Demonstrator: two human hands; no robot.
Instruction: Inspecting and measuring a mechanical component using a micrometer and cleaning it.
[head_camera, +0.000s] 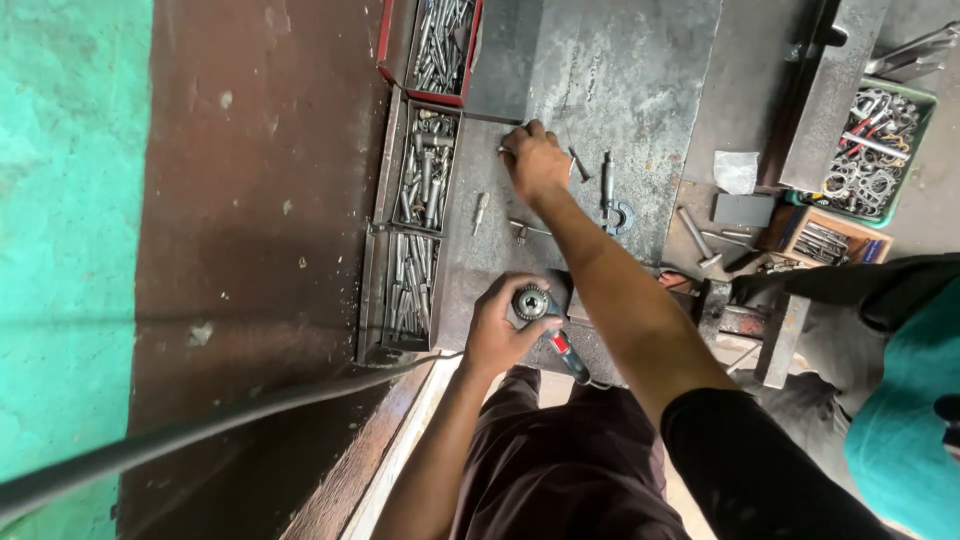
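The person's left hand (505, 330) is wrapped around a grey steel drill chuck (531, 301), its toothed nose facing up, held at the near edge of the worn grey metal counter (600, 70); that grip is clamped firmly on the chuck body, and a red-and-blue handled tool (566, 352) pokes out just below it. The right hand (535, 160) reaches far across the counter, its fingers pinched together on a small metal bit (503, 150) lying on the surface, though I cannot tell whether the piece is lifted yet. Near it lie a short steel pin (480, 212) and a steel micrometer with a blue frame (612, 200), with long metal trays of drill bits (415, 230) just beside. It looks like the picking-out stage; bringing the bit to the chuck would call for a careful, straight insertion.
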